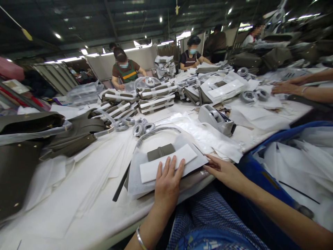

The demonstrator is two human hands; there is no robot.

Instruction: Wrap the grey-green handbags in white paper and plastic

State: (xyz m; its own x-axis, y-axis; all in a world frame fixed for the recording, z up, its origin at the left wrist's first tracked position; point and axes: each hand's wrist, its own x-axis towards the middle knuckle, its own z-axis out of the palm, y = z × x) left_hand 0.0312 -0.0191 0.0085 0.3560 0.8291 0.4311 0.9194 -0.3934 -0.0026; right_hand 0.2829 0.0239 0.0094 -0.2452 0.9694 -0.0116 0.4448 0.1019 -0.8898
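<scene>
A dark olive-brown handbag [160, 152] lies flat at the table's front edge, mostly covered by a thin white sheet [135, 175]. Its wrapped handle [161, 129] arches away from me. Across the bag rests a white foam strip [151, 171]. My left hand [168, 182] is laid flat over this strip, fingers spread, pressing down with nothing grasped. At the bag's right corner, my right hand [223, 172] has its fingers and thumb on either side of the edge. A dark strap [121, 184] sticks out at the lower left; the bag's underside is hidden.
A grey tape dispenser [215, 119] stands beyond the bag, near wrapped coils [139, 129]. White sheets [99, 166] and brown bags [78, 130] lie left. A blue bin [256, 173] holds white sheets at right. Co-workers sit opposite; another person's hands [288, 86] reach in from the right.
</scene>
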